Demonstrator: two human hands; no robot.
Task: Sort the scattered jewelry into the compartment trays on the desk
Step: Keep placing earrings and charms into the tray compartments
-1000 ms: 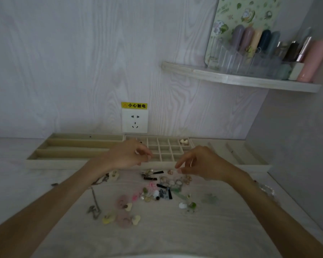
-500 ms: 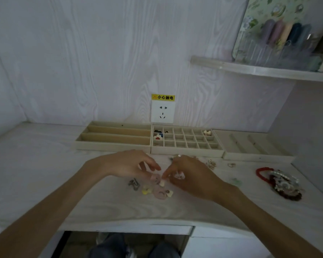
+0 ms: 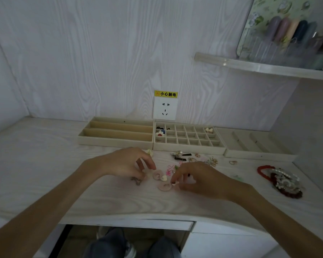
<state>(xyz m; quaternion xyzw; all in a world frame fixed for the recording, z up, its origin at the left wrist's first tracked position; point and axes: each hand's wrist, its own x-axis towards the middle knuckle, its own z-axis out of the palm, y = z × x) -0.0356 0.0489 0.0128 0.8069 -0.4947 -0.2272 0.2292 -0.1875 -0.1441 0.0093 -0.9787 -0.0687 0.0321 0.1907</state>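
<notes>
My right hand (image 3: 199, 178) pinches a small cream earring (image 3: 175, 183) at the edge of a pink disc earring (image 3: 165, 187) on the desk. My left hand (image 3: 126, 162) hovers with loosely curled fingers beside a second pink disc earring (image 3: 157, 175) and holds nothing that I can see. A small metal piece (image 3: 136, 181) lies under the left hand. More scattered jewelry (image 3: 185, 158) lies in front of the grid tray (image 3: 189, 148), which holds a few pieces in its left and right corner cells. The long-slot tray (image 3: 116, 142) stands to its left.
A third tray (image 3: 257, 152) with slanted dividers stands at the right. Red and beaded bracelets (image 3: 280, 181) lie near the right wall. A wall socket (image 3: 165, 108) is behind the trays. A shelf (image 3: 268, 68) with bottles juts out at the upper right.
Both hands have drawn back from the grid tray to the pink disc earrings nearer the desk's front edge. The right hand's fingers have closed on the cream earring.
</notes>
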